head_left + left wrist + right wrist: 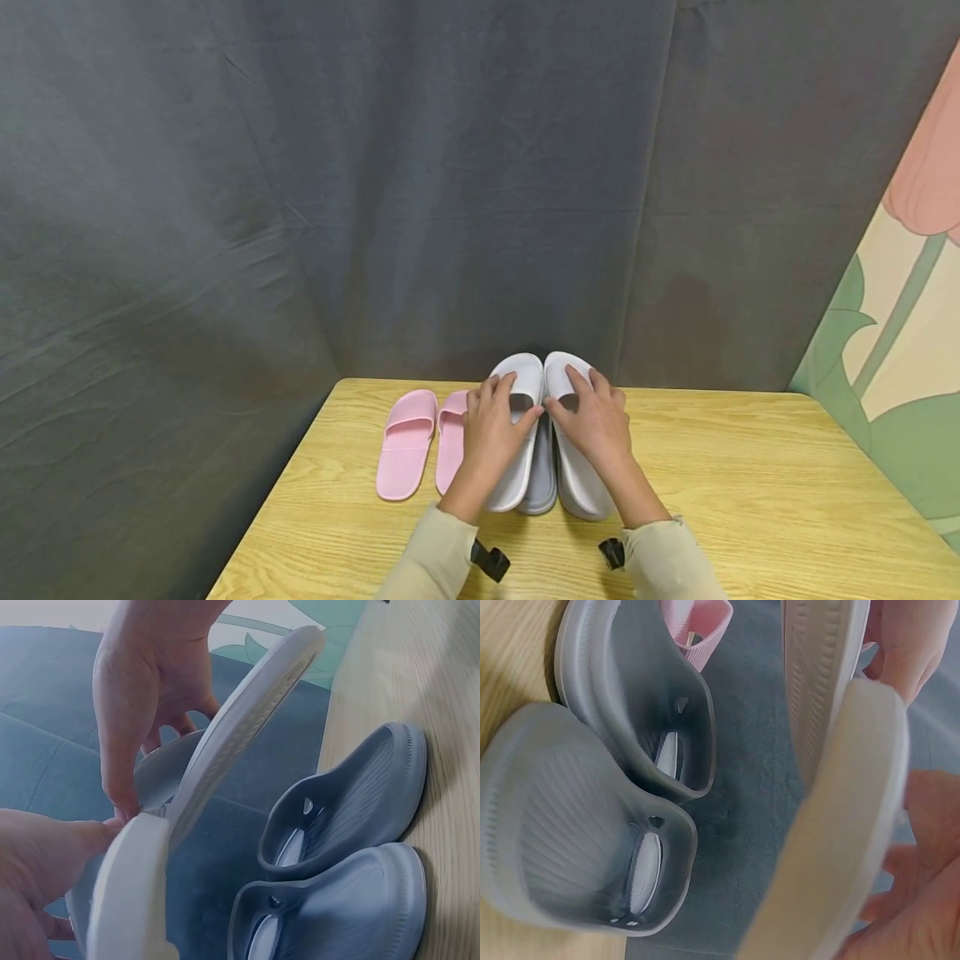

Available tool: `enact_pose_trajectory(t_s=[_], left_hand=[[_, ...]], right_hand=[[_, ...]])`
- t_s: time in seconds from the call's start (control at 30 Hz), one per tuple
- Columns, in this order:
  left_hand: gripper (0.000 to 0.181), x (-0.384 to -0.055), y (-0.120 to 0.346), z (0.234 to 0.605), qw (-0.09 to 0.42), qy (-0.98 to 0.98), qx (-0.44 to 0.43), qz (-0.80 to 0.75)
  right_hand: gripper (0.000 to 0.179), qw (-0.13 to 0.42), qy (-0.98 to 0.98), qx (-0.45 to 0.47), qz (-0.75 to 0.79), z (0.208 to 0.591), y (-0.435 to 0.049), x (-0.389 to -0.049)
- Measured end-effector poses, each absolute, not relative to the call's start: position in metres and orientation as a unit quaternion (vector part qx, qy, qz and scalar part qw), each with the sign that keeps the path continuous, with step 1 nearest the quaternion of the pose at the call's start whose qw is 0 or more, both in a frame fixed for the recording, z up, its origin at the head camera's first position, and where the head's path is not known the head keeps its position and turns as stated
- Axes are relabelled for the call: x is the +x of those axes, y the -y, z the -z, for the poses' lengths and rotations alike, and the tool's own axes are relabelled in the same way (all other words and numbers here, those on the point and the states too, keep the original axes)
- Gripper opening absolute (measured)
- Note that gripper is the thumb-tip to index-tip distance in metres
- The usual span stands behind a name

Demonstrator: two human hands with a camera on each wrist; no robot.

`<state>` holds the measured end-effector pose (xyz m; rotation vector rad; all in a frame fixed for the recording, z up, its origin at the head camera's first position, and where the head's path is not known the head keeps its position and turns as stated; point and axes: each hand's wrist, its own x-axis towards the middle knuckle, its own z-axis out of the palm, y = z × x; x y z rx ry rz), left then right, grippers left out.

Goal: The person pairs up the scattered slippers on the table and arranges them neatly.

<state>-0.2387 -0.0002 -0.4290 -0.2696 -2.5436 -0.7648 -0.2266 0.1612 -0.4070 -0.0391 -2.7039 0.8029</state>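
A pair of white slippers is held up in front of me, toes pointing away. My left hand [491, 427] grips the left white slipper [519, 367] by its strap. The right white slipper [561, 368] is gripped likewise by my right hand [597, 425]. The thumbs almost meet between the two slippers. Below them stands a grey pair on the table: one grey slipper [349, 799] and another grey slipper [337, 915] sit side by side in the left wrist view. Both wrist views show the white soles raised apart from the grey pair, which the white pair mostly hides in the head view.
To the left, a pink slipper [401, 467] lies on the wooden table [750, 492], with a second pink slipper [448, 450] partly behind my left hand. A dark grey curtain [465, 183] hangs behind the table. On the right is a wall with a painted flower [907, 308].
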Motion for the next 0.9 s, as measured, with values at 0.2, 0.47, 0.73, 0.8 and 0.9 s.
enact_pose_trajectory(t_s=[0.2,0.47,0.73,0.8,0.9], left_hand=[[0.066,-0.24,-0.008,0.427,0.226,0.932,-0.095,0.265],[0.066,-0.241,-0.02,0.426,0.222,0.937,-0.093,0.253],[0.065,-0.245,-0.033,0.427,0.221,0.94,-0.099,0.239],[0.064,-0.245,-0.037,0.427,0.219,0.942,-0.099,0.235],[0.064,-0.245,-0.042,0.426,0.216,0.943,-0.102,0.232]], right_hand=[[0.068,0.163,0.946,-0.02,-0.281,0.406,-0.165,-0.227],[0.069,0.159,0.949,-0.024,-0.272,0.408,-0.175,-0.23],[0.069,0.156,0.949,-0.03,-0.272,0.409,-0.185,-0.231],[0.068,0.157,0.95,-0.032,-0.27,0.409,-0.189,-0.23],[0.068,0.157,0.951,-0.035,-0.266,0.411,-0.194,-0.229]])
